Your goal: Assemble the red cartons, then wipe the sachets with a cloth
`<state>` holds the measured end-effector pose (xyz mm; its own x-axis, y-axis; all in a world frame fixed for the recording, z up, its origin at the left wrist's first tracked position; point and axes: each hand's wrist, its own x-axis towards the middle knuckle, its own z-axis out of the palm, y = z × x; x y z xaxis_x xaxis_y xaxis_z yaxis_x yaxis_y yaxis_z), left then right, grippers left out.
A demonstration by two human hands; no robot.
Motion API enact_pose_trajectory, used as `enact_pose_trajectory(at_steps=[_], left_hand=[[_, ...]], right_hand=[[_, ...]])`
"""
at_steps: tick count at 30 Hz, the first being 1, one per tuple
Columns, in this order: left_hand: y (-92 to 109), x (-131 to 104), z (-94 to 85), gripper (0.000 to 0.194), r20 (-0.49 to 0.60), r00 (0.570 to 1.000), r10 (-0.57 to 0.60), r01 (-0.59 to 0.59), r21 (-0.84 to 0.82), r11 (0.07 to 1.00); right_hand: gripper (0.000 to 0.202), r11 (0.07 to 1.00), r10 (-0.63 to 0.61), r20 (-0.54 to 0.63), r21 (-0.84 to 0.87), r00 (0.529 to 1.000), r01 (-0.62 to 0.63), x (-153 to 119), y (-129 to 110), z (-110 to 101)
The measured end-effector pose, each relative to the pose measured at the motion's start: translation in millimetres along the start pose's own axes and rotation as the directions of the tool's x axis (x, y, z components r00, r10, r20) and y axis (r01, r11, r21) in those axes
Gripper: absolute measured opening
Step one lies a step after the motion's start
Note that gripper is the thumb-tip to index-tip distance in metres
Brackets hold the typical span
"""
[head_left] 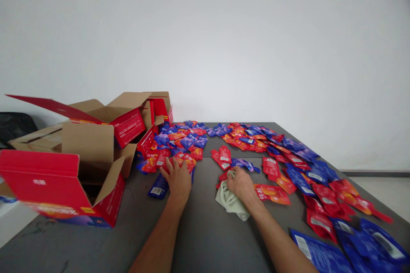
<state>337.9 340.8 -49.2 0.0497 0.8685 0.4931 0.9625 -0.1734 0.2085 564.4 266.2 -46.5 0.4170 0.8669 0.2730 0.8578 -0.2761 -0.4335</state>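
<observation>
My left hand (177,177) has its fingers spread over a few packets at the near edge of the left pile. Beneath its fingers is a red-orange packet (188,160), and a blue packet (158,186) sticks out beside it. My right hand (241,183) is closed on a pale green cloth (231,201), which lies bunched on the table. Just beyond that hand are red packets (222,157) and a blue-purple packet (246,164). To its right lies an orange-red packet (272,194). The palm sides of both hands are hidden.
Open red cardboard boxes (102,198) stand along the left side of the grey table (205,239). A left pile of red and blue packets (188,138) sits by the boxes. More packets (323,196) spread down the right side. A white wall (218,51) rises behind.
</observation>
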Motion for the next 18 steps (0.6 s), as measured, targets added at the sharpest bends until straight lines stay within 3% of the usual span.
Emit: enact_pose_trajectory(at_steps=[5, 7, 10, 12, 15, 18], left_hand=[[16.7, -0.1, 1.9, 0.04, -0.028, 0.996, 0.089, -0.091, -0.088, 0.992], [29.4, -2.4, 4.2, 0.037, 0.028, 0.979, 0.201, -0.193, -0.19, 0.963], [46.7, -9.9, 7.0, 0.029, 0.182, 0.917, 0.356, -0.274, -0.361, 0.891], [52.9, -15.2, 8.8, 0.028, 0.256, 0.882, 0.395, -0.257, -0.441, 0.86], [52.8, -18.9, 14.5, 0.031, 0.278, 0.867, 0.412, -0.18, -0.598, 0.781], [48.5, -17.1, 23.4, 0.045, 0.308, 0.879, 0.363, 0.05, -0.818, 0.573]], right_hand=[[0.018, 1.0, 0.004, 0.08, 0.019, 0.997, -0.006, -1.2, -5.1, -2.7], [0.02, 0.996, -0.022, 0.124, 0.084, 0.992, 0.012, -3.5, -9.6, -3.5], [0.022, 0.975, -0.11, 0.181, 0.213, 0.977, 0.071, -10.0, -19.4, -2.5], [0.022, 0.954, -0.166, 0.2, 0.282, 0.966, 0.105, -15.0, -25.6, -0.5], [0.022, 0.932, -0.19, 0.194, 0.343, 0.962, 0.115, -19.4, -29.8, 3.2], [0.024, 0.921, -0.156, 0.177, 0.382, 0.972, 0.079, -19.0, -29.6, 5.8]])
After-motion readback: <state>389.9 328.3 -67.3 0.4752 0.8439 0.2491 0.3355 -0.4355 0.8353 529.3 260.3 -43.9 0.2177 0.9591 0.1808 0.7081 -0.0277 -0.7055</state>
